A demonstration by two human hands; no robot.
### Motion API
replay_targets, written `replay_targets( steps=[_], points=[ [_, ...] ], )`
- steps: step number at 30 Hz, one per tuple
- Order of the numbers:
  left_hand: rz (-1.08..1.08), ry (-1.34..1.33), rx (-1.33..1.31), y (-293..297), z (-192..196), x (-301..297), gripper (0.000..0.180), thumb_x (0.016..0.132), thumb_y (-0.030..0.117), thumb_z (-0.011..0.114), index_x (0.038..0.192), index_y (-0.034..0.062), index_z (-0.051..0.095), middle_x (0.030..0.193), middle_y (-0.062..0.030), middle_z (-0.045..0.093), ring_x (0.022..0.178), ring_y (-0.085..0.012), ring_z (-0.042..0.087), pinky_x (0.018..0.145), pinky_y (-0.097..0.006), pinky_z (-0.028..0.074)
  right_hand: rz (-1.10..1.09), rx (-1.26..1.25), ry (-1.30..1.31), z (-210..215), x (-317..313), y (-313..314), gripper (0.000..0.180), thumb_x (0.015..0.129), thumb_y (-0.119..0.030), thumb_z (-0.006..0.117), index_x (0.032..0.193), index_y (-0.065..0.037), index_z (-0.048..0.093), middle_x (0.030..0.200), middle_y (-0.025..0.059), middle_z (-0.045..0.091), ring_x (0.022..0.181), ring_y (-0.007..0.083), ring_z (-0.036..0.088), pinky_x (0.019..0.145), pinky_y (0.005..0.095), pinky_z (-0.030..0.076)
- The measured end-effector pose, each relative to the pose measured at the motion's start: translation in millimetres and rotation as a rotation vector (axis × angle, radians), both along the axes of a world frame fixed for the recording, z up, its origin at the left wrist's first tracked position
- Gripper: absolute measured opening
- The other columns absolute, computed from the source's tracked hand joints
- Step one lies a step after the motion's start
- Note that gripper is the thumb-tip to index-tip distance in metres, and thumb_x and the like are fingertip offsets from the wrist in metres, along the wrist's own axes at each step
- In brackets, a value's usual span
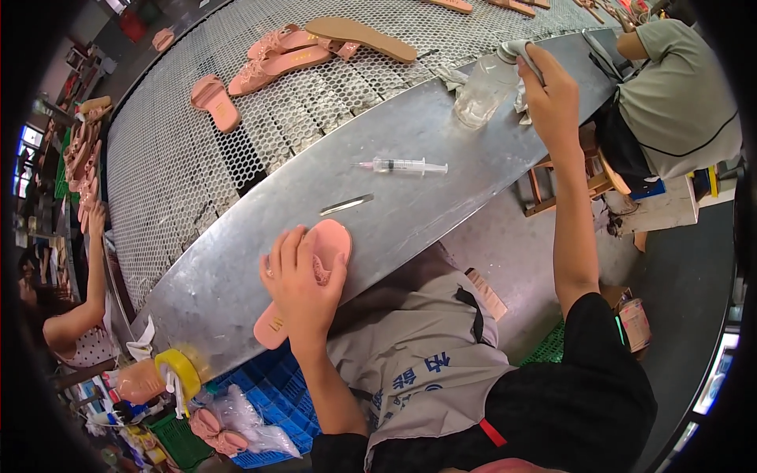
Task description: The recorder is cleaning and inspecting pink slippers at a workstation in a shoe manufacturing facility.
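Observation:
My left hand (303, 288) is closed around a pink sandal (270, 327), pressing it against the metal bench near its front edge. The sandal's textured strap shows between thumb and fingers. Out to the upper right, my right hand (550, 98) pinches a pale grey piece (516, 49) at the mouth of a clear bottle (482, 91). Whether that piece is a cap or a folded cloth I cannot tell. A little liquid sits in the bottle, which stands on the bench. Between my hands lie a clear syringe (404, 165) and metal tweezers (347, 205).
Behind the metal bench (260, 229) runs a perforated white conveyor (165, 150) carrying several pink sandals (284, 67). A yellow tape roll (177, 374) hangs at the bench's left end, above a blue crate (272, 402). Co-workers sit at right (682, 94) and left (75, 331).

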State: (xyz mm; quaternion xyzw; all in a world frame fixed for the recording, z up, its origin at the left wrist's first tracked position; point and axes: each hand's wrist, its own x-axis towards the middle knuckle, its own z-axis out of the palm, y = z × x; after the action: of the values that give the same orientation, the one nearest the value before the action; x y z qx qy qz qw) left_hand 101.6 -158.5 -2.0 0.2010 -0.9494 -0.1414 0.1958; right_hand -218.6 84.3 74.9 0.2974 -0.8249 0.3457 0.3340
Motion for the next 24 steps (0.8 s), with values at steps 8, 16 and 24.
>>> replay_targets(
  steps=[8, 16, 24],
  points=[
    [-0.404, 0.451, 0.264, 76.4, 66.7, -128.6, 0.058, 0.083, 0.016, 0.072, 0.136, 0.0032, 0.054, 0.144, -0.015, 0.051, 0.141, -0.0372, 0.04, 0.117, -0.056, 0.027, -0.01, 0.012, -0.036, -8.7, 2.4, 10.4, 0.021, 0.096, -0.008, 0.064, 0.114, 0.001, 0.066, 0.104, 0.0177, 0.071, 0.089, 0.0363, 0.068, 0.077, 0.0367, 0.053],
    [-0.606, 0.24, 0.517, 139.9, 13.9, -293.5, 0.077, 0.074, 0.022, 0.08, 0.142, 0.008, 0.046, 0.138, -0.0153, 0.055, 0.133, -0.0344, 0.049, 0.115, -0.056, 0.028, -0.004, -0.25, -0.208, -21.6, 26.3, 46.5, 0.023, 0.1, -0.007, 0.059, 0.12, 0.002, 0.065, 0.1, 0.0151, 0.071, 0.09, 0.0226, 0.068, 0.083, 0.0319, 0.051],
    [-0.606, 0.232, 0.102, 186.7, 47.7, -224.2, 0.065, 0.071, 0.02, 0.079, 0.13, 0.0107, 0.055, 0.107, -0.0072, 0.058, 0.101, -0.0261, 0.06, 0.085, -0.049, 0.041, -0.007, -0.942, -0.648, -36.0, 81.7, 103.3, 0.027, 0.101, -0.013, 0.058, 0.125, -0.002, 0.065, 0.088, -0.0004, 0.068, 0.065, 0.0034, 0.054, 0.054, 0.0201, 0.041]
  ],
)
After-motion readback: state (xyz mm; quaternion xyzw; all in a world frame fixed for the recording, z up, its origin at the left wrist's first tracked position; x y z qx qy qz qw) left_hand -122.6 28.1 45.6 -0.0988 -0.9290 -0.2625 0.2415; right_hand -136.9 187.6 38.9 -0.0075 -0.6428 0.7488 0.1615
